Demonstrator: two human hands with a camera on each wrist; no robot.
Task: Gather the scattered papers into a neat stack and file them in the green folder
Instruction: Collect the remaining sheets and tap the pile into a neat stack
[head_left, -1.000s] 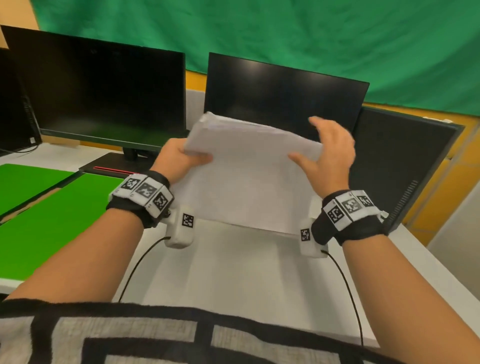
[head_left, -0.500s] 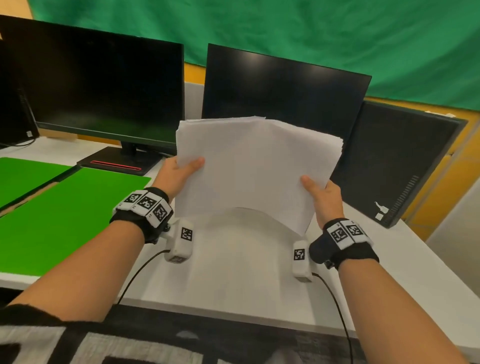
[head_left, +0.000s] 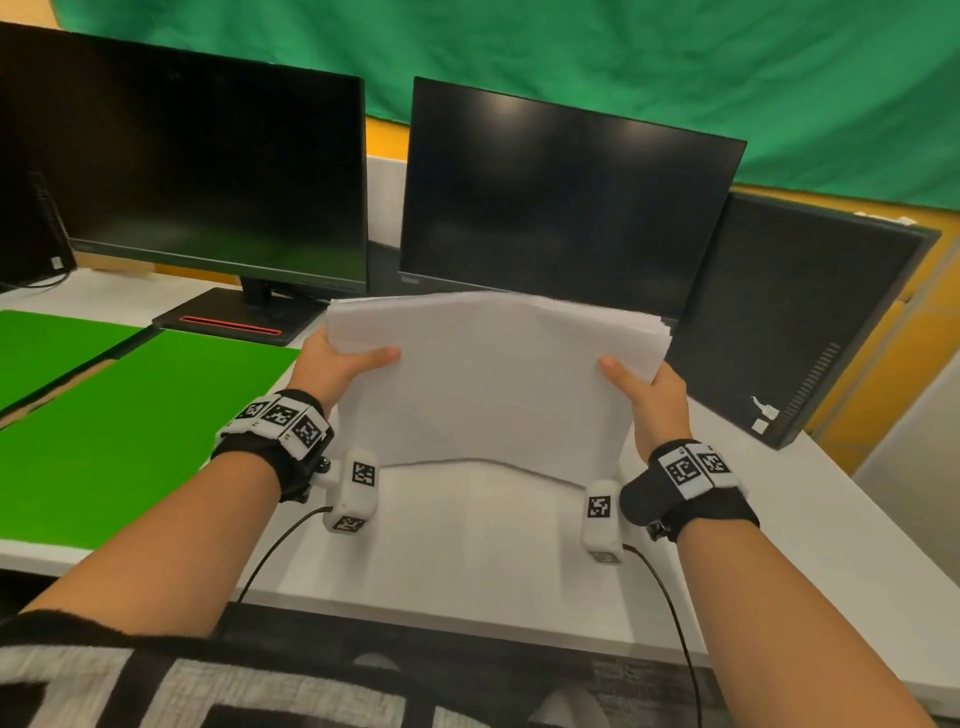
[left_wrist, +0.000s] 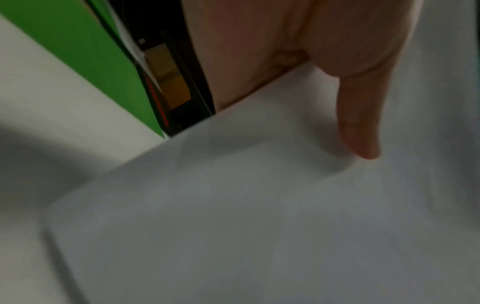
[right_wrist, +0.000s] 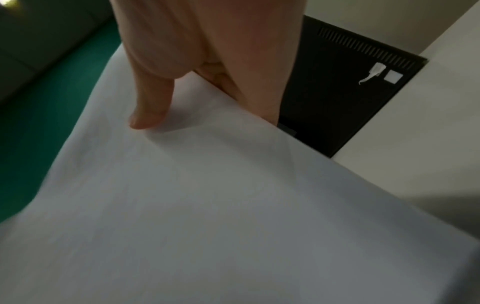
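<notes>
On the white desk (head_left: 467, 561), both hands pinch the gathered papers (head_left: 493, 379); filing remains, green folder (head_left: 130, 426) lying open at nine o'clock.

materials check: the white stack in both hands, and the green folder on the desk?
Stack: plain white paper, matte; it sags between the left hand and right hand, loose sheet edges fanned at one corner. Green folder: probably card or thin plastic, flat even green without glare; cannot tell which.
</notes>
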